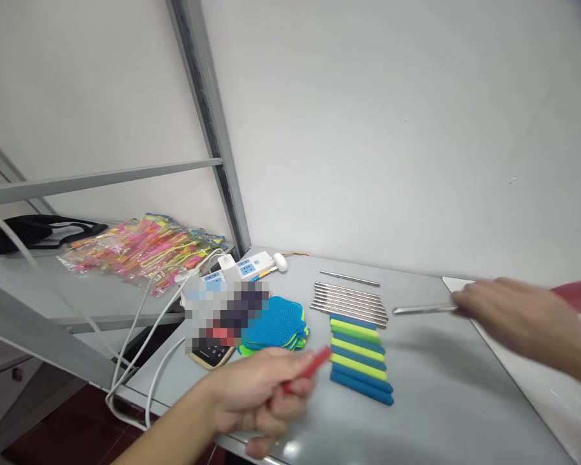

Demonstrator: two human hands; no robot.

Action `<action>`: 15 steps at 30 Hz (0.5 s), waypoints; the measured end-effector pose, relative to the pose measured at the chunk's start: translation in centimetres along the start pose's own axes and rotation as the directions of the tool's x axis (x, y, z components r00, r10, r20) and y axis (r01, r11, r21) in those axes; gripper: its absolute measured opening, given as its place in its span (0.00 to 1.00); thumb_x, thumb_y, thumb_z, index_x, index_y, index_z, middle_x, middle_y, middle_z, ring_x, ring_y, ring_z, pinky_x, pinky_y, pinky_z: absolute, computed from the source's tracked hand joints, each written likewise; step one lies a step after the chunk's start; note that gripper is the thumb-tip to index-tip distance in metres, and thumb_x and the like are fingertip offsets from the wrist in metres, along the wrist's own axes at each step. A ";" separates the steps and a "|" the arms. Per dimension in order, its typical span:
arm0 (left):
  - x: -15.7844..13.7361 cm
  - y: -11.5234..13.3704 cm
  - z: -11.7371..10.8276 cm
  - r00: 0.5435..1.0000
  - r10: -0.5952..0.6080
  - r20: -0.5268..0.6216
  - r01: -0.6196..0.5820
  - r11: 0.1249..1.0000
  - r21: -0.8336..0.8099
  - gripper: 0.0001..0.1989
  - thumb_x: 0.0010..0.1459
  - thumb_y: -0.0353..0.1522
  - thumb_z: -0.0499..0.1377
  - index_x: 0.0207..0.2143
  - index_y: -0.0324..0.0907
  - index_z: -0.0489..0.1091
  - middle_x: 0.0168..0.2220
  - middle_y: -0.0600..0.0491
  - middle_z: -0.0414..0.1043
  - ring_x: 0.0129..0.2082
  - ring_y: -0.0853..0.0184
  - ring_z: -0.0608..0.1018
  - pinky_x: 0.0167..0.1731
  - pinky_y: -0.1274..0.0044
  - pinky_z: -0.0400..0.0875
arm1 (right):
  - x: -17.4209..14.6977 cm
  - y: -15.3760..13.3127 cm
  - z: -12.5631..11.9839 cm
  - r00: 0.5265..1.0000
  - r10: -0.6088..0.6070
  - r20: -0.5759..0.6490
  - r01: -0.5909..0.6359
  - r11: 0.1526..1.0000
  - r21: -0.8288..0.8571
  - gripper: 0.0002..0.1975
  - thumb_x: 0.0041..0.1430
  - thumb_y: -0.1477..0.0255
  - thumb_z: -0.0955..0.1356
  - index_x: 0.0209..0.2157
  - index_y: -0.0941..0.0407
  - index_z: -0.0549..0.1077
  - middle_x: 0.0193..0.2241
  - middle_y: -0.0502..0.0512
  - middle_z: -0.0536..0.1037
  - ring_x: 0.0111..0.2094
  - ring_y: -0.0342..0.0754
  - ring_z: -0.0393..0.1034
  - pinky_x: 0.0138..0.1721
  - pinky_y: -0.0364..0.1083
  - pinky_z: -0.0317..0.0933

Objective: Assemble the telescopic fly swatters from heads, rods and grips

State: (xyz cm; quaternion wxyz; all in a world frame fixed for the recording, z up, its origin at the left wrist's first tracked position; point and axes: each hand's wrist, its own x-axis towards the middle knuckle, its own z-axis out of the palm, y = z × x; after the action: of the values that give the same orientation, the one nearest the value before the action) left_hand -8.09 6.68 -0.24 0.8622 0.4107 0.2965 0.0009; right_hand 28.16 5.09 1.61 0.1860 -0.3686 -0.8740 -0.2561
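In front, my left hand point(259, 391) is closed around a slim red stick-like piece point(317, 361), which points up and to the right. My right hand point(518, 316), over the right part of the table, grips a thin silver metal rod point(421, 310) whose free end points left. Between the hands lies a row of blue and yellow-green sleeves point(358, 358). Just behind them is a row of several metal rods point(348, 305), with one single rod point(349, 279) farther back. Left of these is a pile of perforated blue and green flat pieces point(275, 323).
A phone point(212, 354) and white power strips point(252, 268) with cables stand at the table's left. Colourful plastic-bagged items point(145, 252) lie on the metal-framed shelf. A red piece point(578, 295) shows at the right edge. The wall point(392, 161) closes off the back.
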 end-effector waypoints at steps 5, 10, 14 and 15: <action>-1.4 -0.5 0.9 0.816 0.548 -0.183 -0.523 0.835 0.170 0.20 0.62 0.48 0.54 0.30 0.41 0.67 0.29 0.55 0.62 0.27 0.72 0.66 0.33 0.76 0.69 | -2.2 0.0 -0.3 0.995 0.090 0.048 -0.088 0.995 -0.037 0.15 0.68 0.63 0.57 0.32 0.52 0.69 0.21 0.53 0.68 0.25 0.49 0.62 0.27 0.48 0.50; 1.7 -2.0 5.2 0.691 0.692 -0.211 -0.400 0.608 0.685 0.12 0.65 0.40 0.54 0.38 0.44 0.73 0.39 0.52 0.71 0.40 0.66 0.71 0.45 0.74 0.65 | -2.4 -0.7 -0.6 0.989 0.037 0.140 -0.021 0.993 -0.116 0.12 0.67 0.68 0.59 0.31 0.53 0.68 0.22 0.51 0.69 0.22 0.46 0.60 0.27 0.47 0.49; 3.9 -4.2 6.5 0.609 0.723 -0.326 -0.297 0.590 0.751 0.10 0.63 0.39 0.55 0.39 0.45 0.72 0.40 0.52 0.74 0.42 0.64 0.73 0.46 0.73 0.66 | 0.3 -0.6 1.8 0.946 0.217 0.239 -0.194 0.974 -0.118 0.17 0.68 0.64 0.56 0.29 0.55 0.67 0.22 0.53 0.72 0.22 0.46 0.63 0.25 0.47 0.45; 4.3 -4.7 6.4 0.591 0.729 -0.345 -0.269 0.581 0.768 0.10 0.63 0.39 0.56 0.40 0.45 0.73 0.39 0.52 0.75 0.42 0.64 0.74 0.45 0.73 0.67 | 1.1 -0.3 2.7 0.914 0.281 0.294 -0.262 0.960 -0.103 0.17 0.69 0.62 0.56 0.31 0.55 0.67 0.24 0.54 0.73 0.23 0.46 0.65 0.25 0.46 0.44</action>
State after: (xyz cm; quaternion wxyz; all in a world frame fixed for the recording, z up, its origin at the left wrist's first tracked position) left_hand -2.37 0.13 -2.64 0.4692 0.7234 0.4094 0.2982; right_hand 26.85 7.05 -0.12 0.0708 -0.5270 -0.8243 -0.1942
